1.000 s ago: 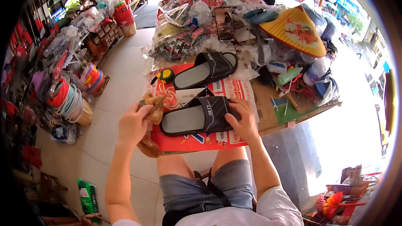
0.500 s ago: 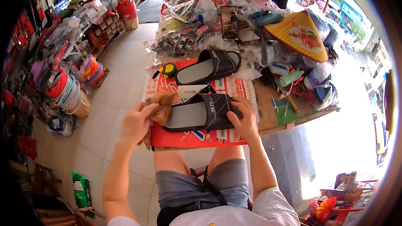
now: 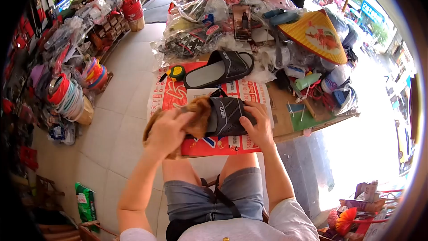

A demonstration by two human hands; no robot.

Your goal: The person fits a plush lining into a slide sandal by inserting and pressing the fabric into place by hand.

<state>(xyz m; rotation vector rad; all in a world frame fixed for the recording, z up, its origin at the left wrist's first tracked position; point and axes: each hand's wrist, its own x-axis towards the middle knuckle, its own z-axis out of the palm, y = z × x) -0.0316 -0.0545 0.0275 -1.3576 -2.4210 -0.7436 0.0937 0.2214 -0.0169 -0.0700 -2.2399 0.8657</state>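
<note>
Partly behind brown cloth (image 3: 199,116), the nearer sandal (image 3: 228,117)

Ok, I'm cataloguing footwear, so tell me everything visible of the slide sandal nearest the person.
The slide sandal is black, with a broad, dotted strap bearing a pale logo; it looks like rubber or plastic. It appears to rest sole-down on the red printed sheet, toe end to the picture's right. The right hand lies over the toe end; the left hand holds a brown cloth over the heel half, hiding most of the grey footbed.
</note>
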